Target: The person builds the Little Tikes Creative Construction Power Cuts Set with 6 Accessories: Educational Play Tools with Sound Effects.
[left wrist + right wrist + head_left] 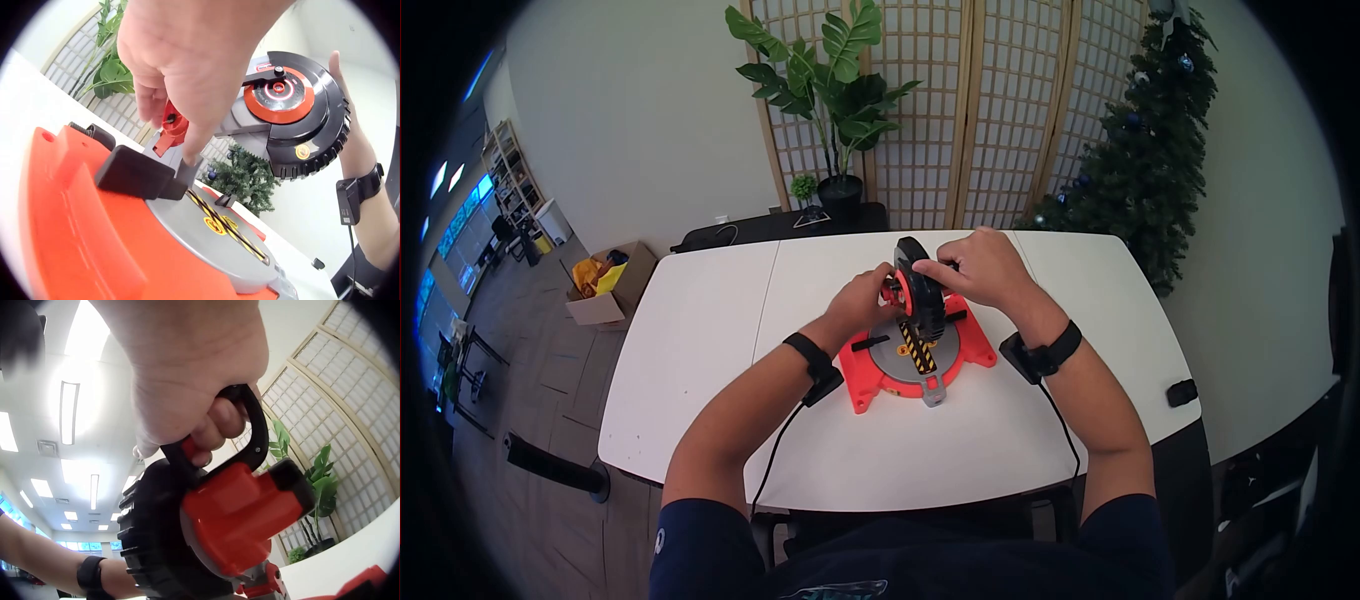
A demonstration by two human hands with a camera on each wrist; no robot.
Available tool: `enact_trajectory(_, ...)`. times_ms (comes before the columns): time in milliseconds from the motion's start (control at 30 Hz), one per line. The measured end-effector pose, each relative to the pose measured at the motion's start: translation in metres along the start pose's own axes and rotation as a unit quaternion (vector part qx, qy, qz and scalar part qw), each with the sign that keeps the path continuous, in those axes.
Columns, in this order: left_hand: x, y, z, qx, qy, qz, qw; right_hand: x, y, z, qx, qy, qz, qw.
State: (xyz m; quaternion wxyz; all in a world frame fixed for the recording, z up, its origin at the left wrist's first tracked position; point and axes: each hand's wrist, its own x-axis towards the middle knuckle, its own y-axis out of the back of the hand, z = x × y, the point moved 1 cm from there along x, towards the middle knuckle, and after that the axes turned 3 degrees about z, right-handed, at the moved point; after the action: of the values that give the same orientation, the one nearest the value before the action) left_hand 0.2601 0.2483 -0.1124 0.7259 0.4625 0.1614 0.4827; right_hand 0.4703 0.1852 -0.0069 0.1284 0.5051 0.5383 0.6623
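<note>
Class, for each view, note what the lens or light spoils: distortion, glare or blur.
Head view: black corners, and the white table's near edge bows outward. Left wrist view: dark corners, scene tilted. Right wrist view: ceiling lights glare white; the dark shape at upper left is blurred.

No wording is legible with certainty. On the saw I grip, the black blade guard (317,128) carries a round yellow hand sign (302,152). Lettering on its orange disc (255,106) and red label (265,66) is too small to confirm. The gray turntable (187,230) bears round yellow stickers (215,225) and black-and-yellow stripes (229,227). My sleeve (705,550): white logo (659,541).
</note>
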Motion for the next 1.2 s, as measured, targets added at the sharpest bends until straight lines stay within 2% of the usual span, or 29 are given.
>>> enact_trajectory(33, 0.001, 0.000, -0.001, 0.000, 0.000, -0.001, 1.000, 0.000, 0.001, 0.001, -0.002, 0.007, -0.003, 1.000)
enact_trajectory(100, 0.003, 0.001, -0.001, -0.103, -0.083, 0.023, 0.991, -0.001, 0.003, 0.000, 0.005, -0.001, -0.011, 1.000)
enact_trajectory(133, 0.006, -0.002, -0.004, -0.104, -0.082, 0.023, 0.991, -0.001, 0.004, 0.000, 0.011, -0.009, -0.019, 1.000)
enact_trajectory(200, 0.012, -0.010, -0.006, -0.209, -0.108, -0.009, 0.972, -0.001, 0.002, 0.001, 0.017, -0.014, -0.021, 1.000)
enact_trajectory(400, 0.016, -0.025, -0.009, -0.283, -0.090, -0.013, 0.955, 0.000, 0.000, -0.003, -0.018, -0.031, -0.026, 0.999)
enact_trajectory(733, 0.012, -0.019, -0.006, -0.219, -0.074, -0.008, 0.973, -0.002, 0.003, -0.008, -0.038, -0.042, -0.036, 0.998)
enact_trajectory(933, 0.015, -0.013, -0.011, -0.132, -0.114, 0.001, 0.985, -0.017, -0.006, -0.007, -0.021, -0.046, -0.013, 0.999)
enact_trajectory(1033, 0.013, -0.003, -0.005, -0.101, -0.142, -0.023, 0.984, -0.026, -0.007, -0.007, -0.013, -0.043, -0.032, 0.998)
enact_trajectory(1100, 0.009, 0.006, 0.004, -0.059, -0.107, -0.085, 0.989, -0.030, -0.003, -0.010, -0.012, -0.042, -0.043, 0.998)
enact_trajectory(1133, 0.007, 0.004, 0.002, -0.059, -0.108, -0.086, 0.989, -0.032, -0.001, -0.011, -0.011, -0.040, -0.054, 0.998)
enact_trajectory(1200, -0.003, -0.004, -0.006, -0.024, -0.017, -0.035, 0.999, -0.037, -0.004, -0.009, -0.025, -0.027, -0.041, 0.998)
